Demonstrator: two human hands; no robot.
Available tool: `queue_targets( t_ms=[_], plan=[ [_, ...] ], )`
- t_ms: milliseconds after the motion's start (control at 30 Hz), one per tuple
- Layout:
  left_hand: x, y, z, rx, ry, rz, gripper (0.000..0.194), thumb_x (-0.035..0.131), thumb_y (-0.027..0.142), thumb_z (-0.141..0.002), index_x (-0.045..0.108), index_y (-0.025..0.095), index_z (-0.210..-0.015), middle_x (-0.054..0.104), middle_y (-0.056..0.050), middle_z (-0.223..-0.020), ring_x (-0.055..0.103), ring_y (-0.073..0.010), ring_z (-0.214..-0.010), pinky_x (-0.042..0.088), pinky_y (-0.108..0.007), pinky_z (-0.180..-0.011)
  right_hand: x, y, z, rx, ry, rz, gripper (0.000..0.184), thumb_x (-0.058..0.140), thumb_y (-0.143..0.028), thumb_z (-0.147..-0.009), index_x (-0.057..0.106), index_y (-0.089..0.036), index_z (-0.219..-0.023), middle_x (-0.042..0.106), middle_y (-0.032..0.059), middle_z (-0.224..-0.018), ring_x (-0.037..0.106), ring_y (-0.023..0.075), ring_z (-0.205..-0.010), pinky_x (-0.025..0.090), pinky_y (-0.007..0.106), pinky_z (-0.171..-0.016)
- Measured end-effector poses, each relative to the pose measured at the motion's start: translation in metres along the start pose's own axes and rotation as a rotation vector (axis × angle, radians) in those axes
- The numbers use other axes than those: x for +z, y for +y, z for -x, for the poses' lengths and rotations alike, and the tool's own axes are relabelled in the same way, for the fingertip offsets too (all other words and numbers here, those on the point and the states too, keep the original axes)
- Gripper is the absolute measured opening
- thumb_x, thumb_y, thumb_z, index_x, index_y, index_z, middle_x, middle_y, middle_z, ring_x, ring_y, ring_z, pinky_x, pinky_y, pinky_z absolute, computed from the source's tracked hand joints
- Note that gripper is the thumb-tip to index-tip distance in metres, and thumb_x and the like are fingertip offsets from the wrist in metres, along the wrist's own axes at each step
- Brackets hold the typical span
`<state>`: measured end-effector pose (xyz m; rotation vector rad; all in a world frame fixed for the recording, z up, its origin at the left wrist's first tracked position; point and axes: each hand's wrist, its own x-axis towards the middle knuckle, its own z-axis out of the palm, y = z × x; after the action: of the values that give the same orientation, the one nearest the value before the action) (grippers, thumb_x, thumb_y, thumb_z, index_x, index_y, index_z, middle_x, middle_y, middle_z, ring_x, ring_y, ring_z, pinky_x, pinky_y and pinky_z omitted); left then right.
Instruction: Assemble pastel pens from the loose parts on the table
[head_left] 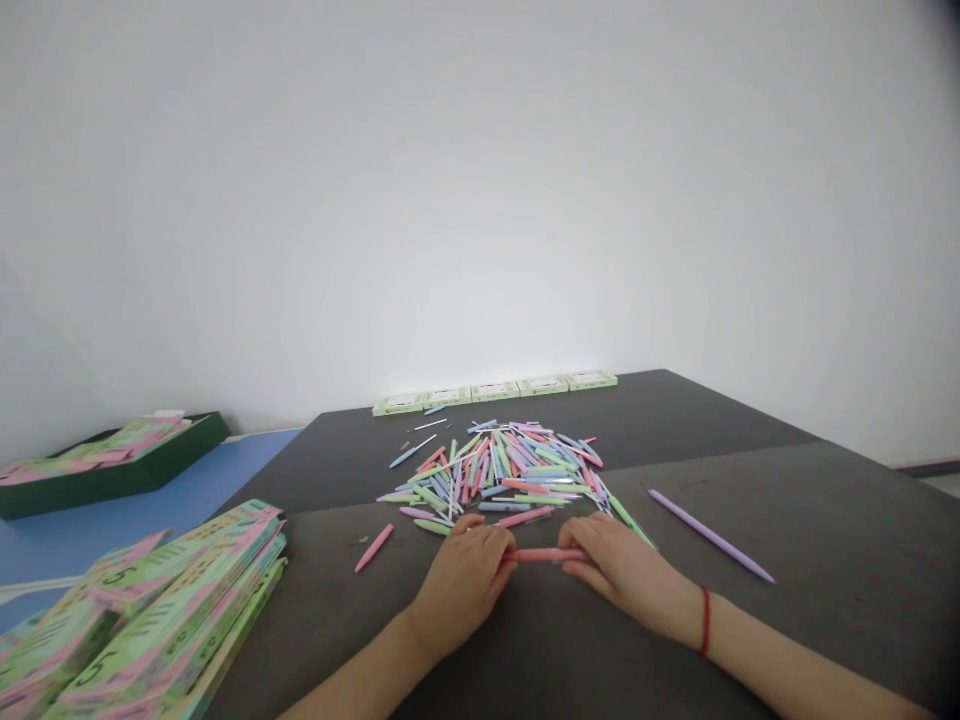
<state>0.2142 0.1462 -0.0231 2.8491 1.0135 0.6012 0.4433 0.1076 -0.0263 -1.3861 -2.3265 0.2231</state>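
Pink pen (540, 555) is held roughly horiz. above the near part of the table, just this side of the pile, btwn both hands. L hand (469, 570) grips its left end, thumb + fingers closed on it; R hand (624, 572) pinches the right end, same way. Mid part of pen shows bare btwn them. Can't tell if it's one pc or two joined, as the fingers cover both ends. Red cord (706, 622) round R wrist.

Just beyond the hands: big loose pile (517, 465) of pen parts, pink, green, blue + purple, w/ thin white sticks mixed in, lying every which way. Short pink piece (373, 548) lies apart, left of L hand. Long purple pen (711, 537) lies alone to the right, slanted, beyond R forearm. Blue pen (412, 452) sits off the pile's far-left edge.

Table (337, 620) is dark, far part blacker than near. Row of 5 flat pale-green boxes (495, 392) along the far edge, nr the white wall (480, 200). Near left: heaped pink/green packs (165, 610), overlapping, some w/ a printed "5". Behind those, dark green tray (150, 476) w/ similar packs inside, on a blue surface (184, 490).
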Motion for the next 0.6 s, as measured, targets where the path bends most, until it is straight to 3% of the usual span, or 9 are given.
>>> queue_targets(
  t_ms=[233, 400, 533, 600],
  plan=[
    [0.0003, 0.0009, 0.0009, -0.006, -0.027, 0.004, 0.008, 0.048, 0.014, -0.086, 0.05, 0.021, -0.087, 0.062, 0.0, -0.084, 0.059, -0.0169, -0.082, 0.034, -0.04, -0.097, 0.0063, 0.0016, -0.0026, 0.035, -0.018, -0.011, 0.02, 0.041, -0.032, -0.094, 0.056, -0.021, -0.087, 0.064, 0.0023, -0.078, 0.054, 0.0204, -0.078, 0.039, 0.029, -0.067],
    [0.0015, 0.0022, 0.0011, 0.0, -0.032, 0.017, 0.007, 0.049, 0.014, -0.086, 0.05, 0.021, -0.086, 0.062, 0.0, -0.084, 0.058, -0.0168, -0.081, 0.034, -0.039, -0.096, 0.0033, -0.0019, -0.0043, -0.017, -0.054, 0.031, 0.035, 0.031, -0.03, -0.098, 0.055, -0.021, -0.075, 0.061, 0.0009, -0.07, 0.054, 0.0182, -0.072, 0.039, 0.029, -0.069],
    [0.0018, 0.003, 0.0015, -0.007, -0.017, 0.024, 0.006, 0.05, 0.014, -0.086, 0.05, 0.021, -0.085, 0.062, 0.001, -0.083, 0.057, -0.0163, -0.079, 0.035, -0.038, -0.094, 0.0015, -0.0022, -0.0027, -0.047, -0.001, 0.039, 0.013, 0.052, -0.032, -0.089, 0.057, -0.021, -0.093, 0.065, 0.0021, -0.085, 0.056, 0.0202, -0.078, 0.038, 0.031, -0.072],
    [0.0016, 0.0035, 0.0016, -0.014, -0.01, 0.025, 0.007, 0.05, 0.014, -0.086, 0.05, 0.021, -0.085, 0.062, 0.001, -0.082, 0.057, -0.0159, -0.078, 0.036, -0.037, -0.093, 0.002, -0.0015, -0.0013, -0.04, 0.021, 0.05, 0.017, 0.061, -0.03, -0.083, 0.056, -0.021, -0.096, 0.065, 0.0027, -0.087, 0.056, 0.0214, -0.081, 0.038, 0.031, -0.072]
  ],
)
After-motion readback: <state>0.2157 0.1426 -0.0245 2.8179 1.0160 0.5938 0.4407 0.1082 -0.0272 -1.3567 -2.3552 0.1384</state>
